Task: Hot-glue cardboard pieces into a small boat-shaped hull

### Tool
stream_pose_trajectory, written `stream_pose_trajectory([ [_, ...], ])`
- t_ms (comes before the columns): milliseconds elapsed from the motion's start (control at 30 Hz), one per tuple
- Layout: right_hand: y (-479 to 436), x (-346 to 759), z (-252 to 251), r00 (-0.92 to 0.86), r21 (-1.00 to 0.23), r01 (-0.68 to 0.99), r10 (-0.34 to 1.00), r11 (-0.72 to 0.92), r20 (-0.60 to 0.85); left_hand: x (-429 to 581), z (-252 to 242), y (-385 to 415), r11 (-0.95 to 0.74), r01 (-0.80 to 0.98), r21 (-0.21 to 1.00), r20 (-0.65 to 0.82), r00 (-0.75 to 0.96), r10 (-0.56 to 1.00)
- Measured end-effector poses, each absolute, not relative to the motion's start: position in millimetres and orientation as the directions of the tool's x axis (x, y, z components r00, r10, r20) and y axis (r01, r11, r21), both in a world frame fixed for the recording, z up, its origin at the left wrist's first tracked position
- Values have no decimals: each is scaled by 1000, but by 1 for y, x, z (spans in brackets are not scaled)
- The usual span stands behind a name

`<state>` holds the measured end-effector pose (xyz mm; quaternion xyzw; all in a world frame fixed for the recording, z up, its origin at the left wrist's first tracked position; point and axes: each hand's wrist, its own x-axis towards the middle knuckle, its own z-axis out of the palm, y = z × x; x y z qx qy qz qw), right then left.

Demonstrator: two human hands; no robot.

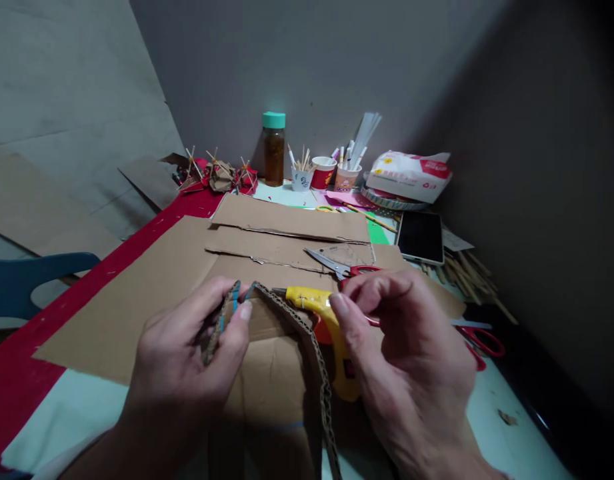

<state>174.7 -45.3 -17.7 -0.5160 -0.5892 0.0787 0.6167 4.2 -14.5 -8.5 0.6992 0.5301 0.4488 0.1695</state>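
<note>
My left hand (191, 353) is closed on the edge of a folded cardboard piece (271, 373), thumb in front and fingers behind. Blue lines mark its upper edge, and its corrugated rim runs down to the right. A yellow hot glue gun (307, 297) lies just beyond the cardboard, its nozzle pointing left. My right hand (411, 353) is in front of the glue gun's rear, thumb and curled fingers close together. Whether anything thin is pinched there I cannot make out. Behind that hand lie red-handled scissors (339, 265), blades toward the left.
Flat cardboard sheets (151, 280) cover much of the table. Along the back stand a bottle (273, 150), cups of sticks and pens (324, 172) and a white packet (409, 175). A tablet (421, 237), wooden sticks (467, 277) and more red-handled scissors (481, 343) lie at right.
</note>
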Motion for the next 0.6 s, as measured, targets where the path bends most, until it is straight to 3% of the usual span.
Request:
stream_pose_trajectory([
  [100,-40,179,-12,389,-750,445,649,489,654,3,-9,-12,-372,610,699,446,34,894],
  [233,-38,184,-3,426,-673,458,520,581,740,2,-8,-8,-374,628,682,434,64,899],
  [433,-46,186,-9,99,-538,608,616,584,781,2,-7,-5,-357,678,643,420,78,904],
  [600,-48,184,-12,-84,-334,725,558,603,826,1,-7,-1,-249,639,727,295,35,955],
])
